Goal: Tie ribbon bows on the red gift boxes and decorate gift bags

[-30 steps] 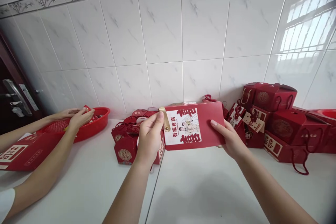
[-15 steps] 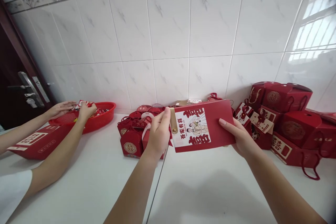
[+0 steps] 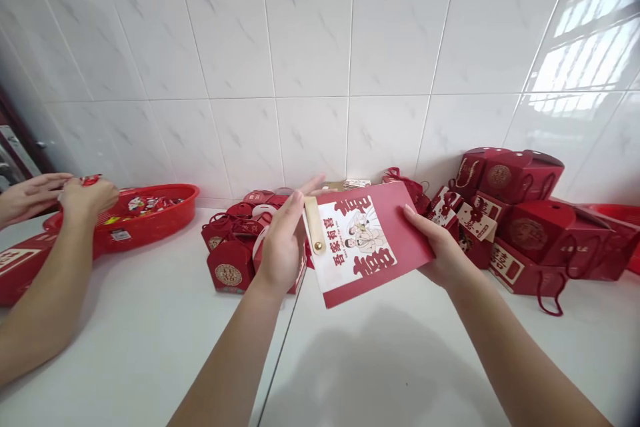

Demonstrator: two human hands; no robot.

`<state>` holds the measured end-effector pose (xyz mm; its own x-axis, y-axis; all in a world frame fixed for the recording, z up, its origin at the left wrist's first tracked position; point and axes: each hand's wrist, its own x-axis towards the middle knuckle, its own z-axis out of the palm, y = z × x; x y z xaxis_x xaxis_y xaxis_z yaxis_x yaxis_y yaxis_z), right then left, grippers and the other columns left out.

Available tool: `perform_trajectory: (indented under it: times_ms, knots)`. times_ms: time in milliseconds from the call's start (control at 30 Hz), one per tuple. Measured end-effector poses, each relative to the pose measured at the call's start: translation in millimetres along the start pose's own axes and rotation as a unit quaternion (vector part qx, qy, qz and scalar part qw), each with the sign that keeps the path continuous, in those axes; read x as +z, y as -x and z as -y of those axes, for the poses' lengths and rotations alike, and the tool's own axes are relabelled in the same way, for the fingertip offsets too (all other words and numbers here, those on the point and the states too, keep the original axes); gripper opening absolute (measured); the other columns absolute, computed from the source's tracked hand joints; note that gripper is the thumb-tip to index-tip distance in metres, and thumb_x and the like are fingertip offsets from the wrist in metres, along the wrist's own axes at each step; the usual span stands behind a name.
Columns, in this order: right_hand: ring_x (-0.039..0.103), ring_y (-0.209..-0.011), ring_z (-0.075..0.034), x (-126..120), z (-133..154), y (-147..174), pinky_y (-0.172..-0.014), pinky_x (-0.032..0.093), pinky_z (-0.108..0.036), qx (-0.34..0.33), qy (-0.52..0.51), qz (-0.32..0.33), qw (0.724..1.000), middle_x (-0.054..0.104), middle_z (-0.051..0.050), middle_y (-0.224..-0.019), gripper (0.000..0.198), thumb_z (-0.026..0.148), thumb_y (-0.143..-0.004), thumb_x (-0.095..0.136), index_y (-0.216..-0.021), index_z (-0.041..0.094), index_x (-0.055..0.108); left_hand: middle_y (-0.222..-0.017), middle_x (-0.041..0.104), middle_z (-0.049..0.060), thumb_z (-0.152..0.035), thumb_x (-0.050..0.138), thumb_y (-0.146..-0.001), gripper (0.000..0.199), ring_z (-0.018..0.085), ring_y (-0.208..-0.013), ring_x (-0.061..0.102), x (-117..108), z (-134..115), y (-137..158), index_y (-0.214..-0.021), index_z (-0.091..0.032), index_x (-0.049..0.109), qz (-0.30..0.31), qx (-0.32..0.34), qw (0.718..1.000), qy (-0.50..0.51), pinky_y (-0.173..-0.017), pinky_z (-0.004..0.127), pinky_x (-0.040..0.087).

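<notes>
A flat, folded red gift box point(image 3: 367, 240) is held above the table, tilted, with a wedding couple and red characters printed on a white panel. At its left end is a cream strap with a gold stud. My left hand point(image 3: 281, 247) holds that end, thumb along the edge and fingers stretched partly behind it. My right hand point(image 3: 444, 255) grips the right end, thumb on the front and the other fingers hidden underneath.
Small red boxes point(image 3: 233, 260) stand in a cluster at left centre. Larger red boxes point(image 3: 547, 240) are stacked at right. A red plastic basket point(image 3: 150, 227) holds wrapped sweets; another person's hand point(image 3: 90, 197) is beside it. A tiled wall point(image 3: 310, 53) closes off the back.
The gift box has tilted, its right end drawn lower and nearer. My left fingers have spread behind it. The view has shifted, and the other person's hands have moved left from the basket.
</notes>
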<state>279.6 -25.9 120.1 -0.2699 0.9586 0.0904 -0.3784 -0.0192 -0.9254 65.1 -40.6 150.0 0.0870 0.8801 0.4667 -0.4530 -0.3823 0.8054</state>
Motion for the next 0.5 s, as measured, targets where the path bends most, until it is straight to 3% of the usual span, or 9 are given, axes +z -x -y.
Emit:
perform_trajectory:
  times_ms: [100,233,500]
  knots:
    - [0.072,-0.096,-0.030,0,-2,-3,-0.077,0.060,-0.039,0.028,-0.022,0.011,0.999,0.075,-0.011,-0.105,0.046,0.052,-0.084,0.062,-0.115,0.019,0.067,-0.130,0.063,0.010,-0.050,0.048,-0.089,0.045,0.032,-0.125,0.054,0,-2,3,-0.116,-0.020,0.067,0.036,0.020,0.999,0.024,-0.093,0.044,0.052]
    - [0.073,-0.091,-0.029,1,-2,-2,-0.076,0.060,-0.039,0.046,-0.045,0.030,0.997,0.076,-0.011,-0.102,0.046,0.052,-0.086,0.058,-0.116,0.018,0.066,-0.128,0.064,0.011,-0.048,0.055,-0.085,0.041,0.035,-0.127,0.052,-3,-1,6,-0.115,-0.021,0.068,0.087,0.019,0.996,0.028,-0.095,0.049,0.050]
    - [0.073,-0.089,-0.030,1,-3,-2,-0.078,0.058,-0.042,0.039,-0.033,0.026,0.998,0.076,-0.011,-0.098,0.048,0.053,-0.084,0.060,-0.115,0.018,0.066,-0.126,0.064,0.013,-0.053,0.064,-0.080,0.039,0.035,-0.123,0.056,9,-2,10,-0.101,-0.021,0.069,0.054,0.047,0.997,0.001,-0.091,0.046,0.053]
